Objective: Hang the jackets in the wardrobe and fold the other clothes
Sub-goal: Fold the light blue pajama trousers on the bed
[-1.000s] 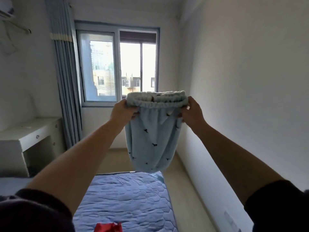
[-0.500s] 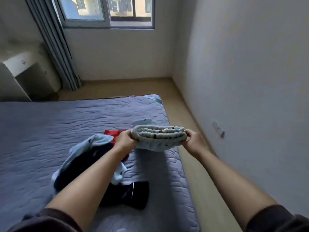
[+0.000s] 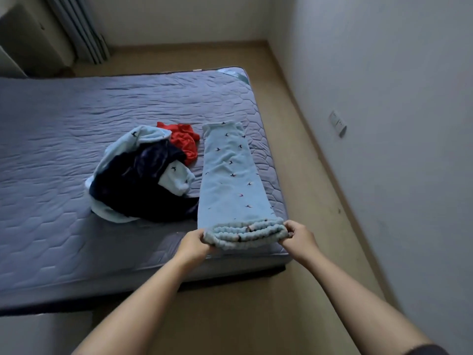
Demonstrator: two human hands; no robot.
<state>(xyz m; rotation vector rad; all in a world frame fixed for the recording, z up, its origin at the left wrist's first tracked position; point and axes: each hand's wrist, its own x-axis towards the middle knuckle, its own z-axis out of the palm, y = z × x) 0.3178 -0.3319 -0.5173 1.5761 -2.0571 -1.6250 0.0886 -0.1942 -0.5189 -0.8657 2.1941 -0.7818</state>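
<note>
Pants laid out lengthwise, waistband toward you

Your left hand (image 3: 193,244) and right hand (image 3: 300,236) each pinch an end of the waistband of the light blue pants (image 3: 231,175), which lie on the mattress (image 3: 64,139) along its right edge; their long axis runs straight away from you, both hands equally near.

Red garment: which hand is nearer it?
Left. The left hand grips the blue trousers at the waistband end nearer the red garment; the right hand grips the opposite end.
</note>
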